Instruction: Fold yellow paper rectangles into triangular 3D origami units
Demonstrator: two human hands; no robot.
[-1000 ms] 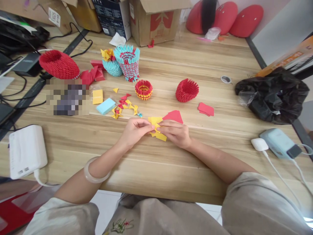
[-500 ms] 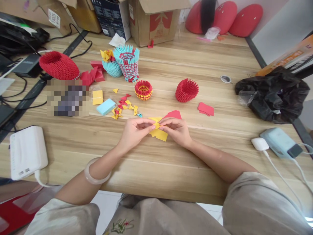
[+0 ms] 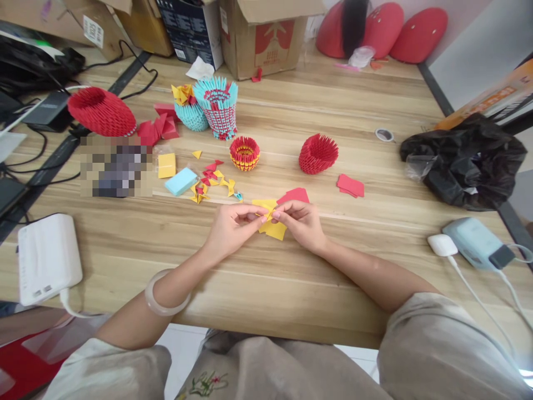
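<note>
My left hand [image 3: 233, 229] and my right hand [image 3: 302, 225] meet over the table, each pinching a small folded piece of yellow paper [image 3: 270, 214] between thumb and fingertips. Its exact shape is partly hidden by the fingers. Beneath it lie loose yellow paper sheets [image 3: 275, 231], and red paper sheets [image 3: 296, 195] lie just behind my right hand. To the left of the hands are small folded yellow and red pieces [image 3: 227, 186], a blue paper stack [image 3: 181, 181] and a yellow paper pack [image 3: 167, 165].
Behind stand a red-and-yellow paper bowl [image 3: 245, 154], a red paper bowl [image 3: 318, 154] and a tall blue-and-red paper vase [image 3: 217, 111]. Red slips [image 3: 350, 185] and a tape roll [image 3: 384, 135] lie to the right, near a black plastic bag [image 3: 466, 161]. A white power bank [image 3: 49, 260] sits left.
My left hand has dropped slightly and drawn back a little to the left. The yellow piece between the fingertips now looks narrower; the surrounding things stay put.
</note>
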